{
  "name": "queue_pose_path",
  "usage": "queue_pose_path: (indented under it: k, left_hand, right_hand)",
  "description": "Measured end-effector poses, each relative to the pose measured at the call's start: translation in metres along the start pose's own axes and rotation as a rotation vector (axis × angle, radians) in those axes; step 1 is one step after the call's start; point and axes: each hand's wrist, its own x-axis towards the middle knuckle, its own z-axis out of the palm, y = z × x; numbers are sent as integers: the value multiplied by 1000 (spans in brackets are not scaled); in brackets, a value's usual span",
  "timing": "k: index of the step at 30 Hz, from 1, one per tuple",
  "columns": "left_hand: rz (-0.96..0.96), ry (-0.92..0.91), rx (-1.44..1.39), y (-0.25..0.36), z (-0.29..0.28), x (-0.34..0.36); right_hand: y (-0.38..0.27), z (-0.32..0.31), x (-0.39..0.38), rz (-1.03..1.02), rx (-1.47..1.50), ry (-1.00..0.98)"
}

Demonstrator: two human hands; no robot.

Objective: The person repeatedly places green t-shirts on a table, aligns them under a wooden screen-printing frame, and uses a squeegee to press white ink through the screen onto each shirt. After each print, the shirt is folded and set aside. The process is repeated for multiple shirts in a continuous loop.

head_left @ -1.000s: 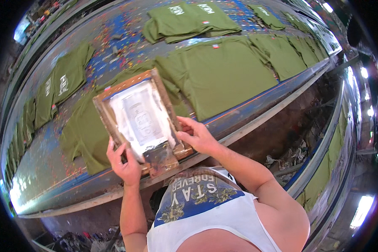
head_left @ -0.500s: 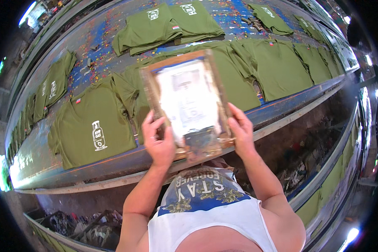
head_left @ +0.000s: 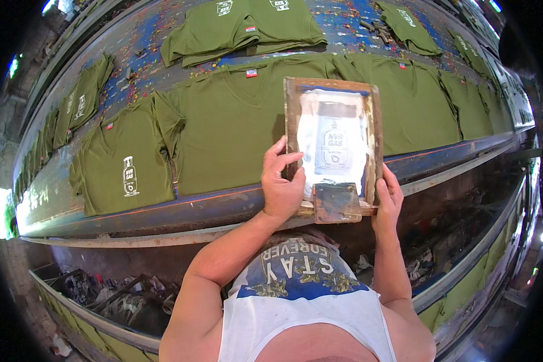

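Both hands hold a wooden screen-printing frame (head_left: 376, 120) upright in front of me, over the near table edge. White ink covers much of its mesh, around a gas-bottle stencil. A squeegee (head_left: 338, 203) with a dark, stained handle rests across the frame's near end. My left hand (head_left: 282, 187) grips the left side, its thumb and fingers bent round the edge. My right hand (head_left: 388, 196) clasps the lower right side. Behind the frame lies a plain green T-shirt (head_left: 223, 127), partly hidden by it. To the left, another green T-shirt (head_left: 114, 175) bears a white gas-bottle print.
The long table (head_left: 223, 199) has a paint-spotted blue surface and carries more green shirts (head_left: 416, 108) to the right and at the back. Small dark pieces (head_left: 377, 31) lie in a heap near the far right. Below its edge, a trough holds rags (head_left: 127, 301).
The frame has moved to the right with both hands and is turned straighter. The plain shirt's neckline, covered before, now shows left of it.
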Motion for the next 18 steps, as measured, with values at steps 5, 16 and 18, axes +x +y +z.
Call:
queue_pose_path:
  k: [5,16,18]
  left_hand:
    - [-21,86,11,-19,-29,5]
    - [-71,135,50,-39,-47,11]
    - [-65,126,70,-41,-48,14]
  right_hand:
    - [17,30,16,-3,-71,-95]
    - [41,47,41,-52,-186,-217]
    - [40,47,44,-61,-220,-223]
